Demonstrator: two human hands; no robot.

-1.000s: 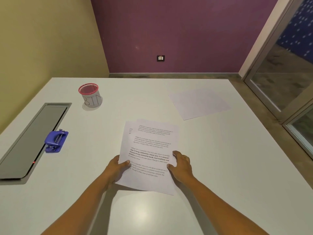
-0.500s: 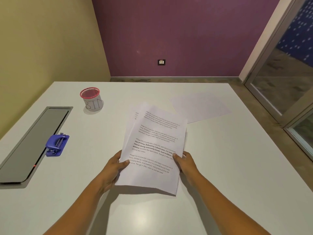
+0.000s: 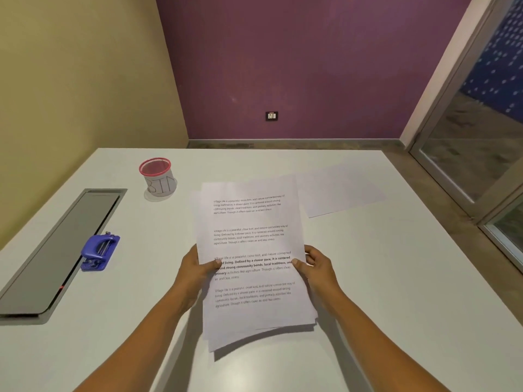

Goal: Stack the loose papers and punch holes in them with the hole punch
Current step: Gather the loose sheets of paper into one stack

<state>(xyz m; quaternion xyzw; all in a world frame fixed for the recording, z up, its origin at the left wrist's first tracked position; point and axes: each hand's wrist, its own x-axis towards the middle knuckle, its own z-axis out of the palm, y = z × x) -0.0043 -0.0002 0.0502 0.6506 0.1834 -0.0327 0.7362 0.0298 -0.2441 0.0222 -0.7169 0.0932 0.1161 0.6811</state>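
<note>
A sheaf of printed white papers (image 3: 249, 244) is held up off the white table, its lower edges slightly fanned. My left hand (image 3: 195, 270) grips its left edge with the thumb on the front. My right hand (image 3: 314, 267) grips the right edge the same way. One more loose white sheet (image 3: 342, 190) lies flat on the table at the back right, partly hidden behind the sheaf. The blue hole punch (image 3: 99, 251) rests on the table to the left, apart from both hands.
A pink-rimmed mesh cup labelled BIN (image 3: 157, 176) stands at the back left. A grey recessed cable hatch (image 3: 56, 250) runs along the table's left side, next to the punch. The table (image 3: 396, 292) ends at the right near a glass door.
Both hands have lifted the papers off the table and brought them upright; the offset sheets have come closer together into one sheaf.
</note>
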